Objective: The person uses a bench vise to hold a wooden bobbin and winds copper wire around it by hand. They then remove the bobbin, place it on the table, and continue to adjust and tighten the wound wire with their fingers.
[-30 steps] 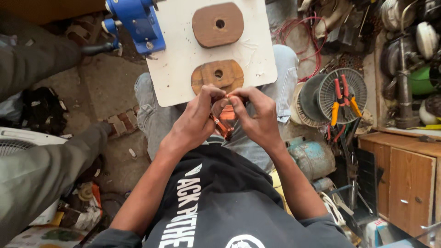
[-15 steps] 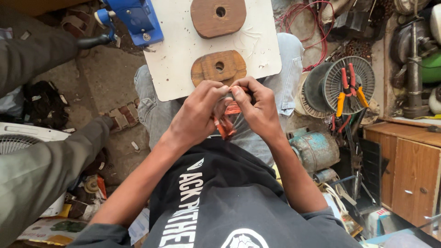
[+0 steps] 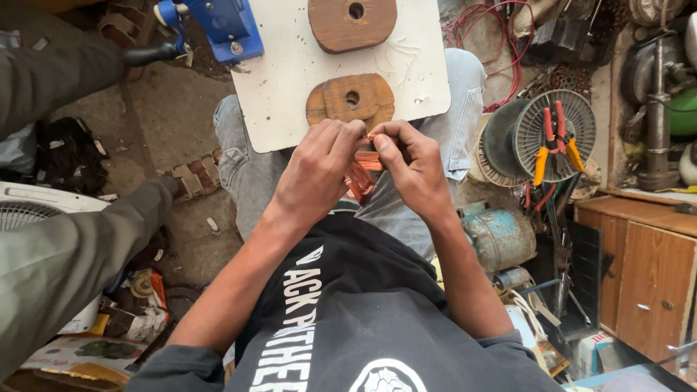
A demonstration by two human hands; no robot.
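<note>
Copper wire coil (image 3: pixel 361 176) sits pinched between left hand (image 3: pixel 317 174) and right hand (image 3: pixel 411 168), both closed on it, above the lap, just below the white board (image 3: pixel 279 87) carrying wooden blocks (image 3: pixel 350 98).

Black printed T-shirt, grey sleeves pushed to the elbows, light blue jeans

Single head-worn view, looking steeply down.
Close above the hands (image 3: pixel 363 170) and lap; cluttered floor (image 3: pixel 156 120) around.

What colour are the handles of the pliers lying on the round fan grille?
Orange and red, on the pliers, seen in the head view.
</note>
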